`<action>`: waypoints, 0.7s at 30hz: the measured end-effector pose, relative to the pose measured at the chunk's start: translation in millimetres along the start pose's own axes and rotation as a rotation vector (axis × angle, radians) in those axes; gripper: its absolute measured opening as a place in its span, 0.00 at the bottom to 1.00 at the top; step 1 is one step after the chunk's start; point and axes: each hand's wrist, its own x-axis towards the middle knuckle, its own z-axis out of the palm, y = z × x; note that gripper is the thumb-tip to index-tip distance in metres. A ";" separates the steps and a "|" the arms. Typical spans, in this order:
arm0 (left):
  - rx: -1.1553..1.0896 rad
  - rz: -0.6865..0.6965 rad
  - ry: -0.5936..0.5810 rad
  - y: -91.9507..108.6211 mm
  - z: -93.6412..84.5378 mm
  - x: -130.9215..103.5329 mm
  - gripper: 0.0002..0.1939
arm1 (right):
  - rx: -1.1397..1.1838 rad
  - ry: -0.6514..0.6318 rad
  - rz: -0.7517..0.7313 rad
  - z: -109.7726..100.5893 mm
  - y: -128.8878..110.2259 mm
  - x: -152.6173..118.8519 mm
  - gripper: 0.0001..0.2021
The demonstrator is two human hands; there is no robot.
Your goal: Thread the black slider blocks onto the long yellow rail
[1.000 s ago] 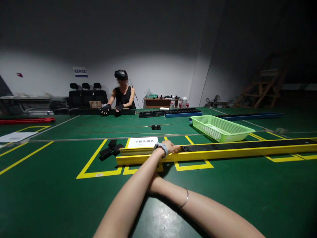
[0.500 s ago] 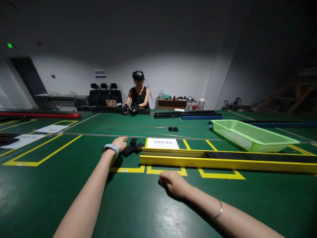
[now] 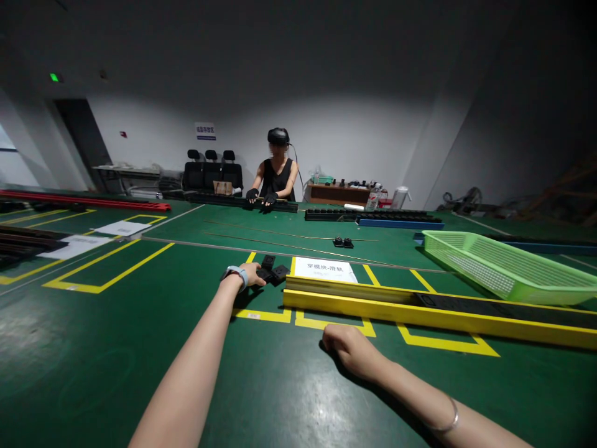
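Observation:
My left hand (image 3: 252,274), with a pale watch band at the wrist, has its thumb and fingers at the edge of a black block (image 3: 265,275). Two more black blocks touch or nearly touch it, one behind (image 3: 268,261) and one to the right (image 3: 280,273). Curled into a loose fist, my right hand (image 3: 346,348) rests on the green table in front of a long yellow rail (image 3: 373,306); nothing shows in it. Black pieces (image 3: 461,306) lie in the rail's channel toward the right. A printed white sheet (image 3: 324,269) lies behind the rail's left end.
A light green basket (image 3: 513,267) stands behind the rail at right. Thin rods (image 3: 289,249) and two small black parts (image 3: 343,242) lie farther back. Across the table (image 3: 261,386), a person with black gloves (image 3: 269,199) works at a dark rail. Red rails (image 3: 93,200) are at far left.
The view has turned slightly left. My left hand has moved in from beside the black blocks and closed at the nearest one, which sits closer to the others. My right hand remains curled on the table.

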 end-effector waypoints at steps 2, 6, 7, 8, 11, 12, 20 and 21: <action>-0.015 0.003 0.005 -3.1 2.9 2.7 0.31 | -0.005 0.000 0.003 0.2 0.1 0.3 0.12; -0.024 0.004 0.007 -6.7 8.0 6.2 0.32 | -0.006 0.000 0.008 1.0 0.3 0.5 0.12; -0.018 0.004 0.005 -6.8 9.2 6.9 0.33 | -0.009 0.000 0.009 1.0 0.1 0.4 0.12; -0.008 0.005 0.007 -6.8 10.3 7.8 0.34 | -0.012 0.002 0.009 0.9 -0.2 0.3 0.12; 0.048 0.011 0.030 -5.9 14.1 10.3 0.34 | -0.020 0.008 0.012 -0.1 -2.4 -0.1 0.12; 0.071 0.012 0.037 -5.2 15.3 10.8 0.33 | -0.021 0.008 0.014 -0.5 -3.3 -0.1 0.12; 0.104 0.012 0.086 7.2 15.2 2.6 0.27 | -0.006 0.014 0.014 -1.4 -5.5 0.5 0.12; 0.102 0.015 0.090 8.1 15.0 1.9 0.26 | -0.003 0.015 0.012 -1.4 -5.5 0.5 0.12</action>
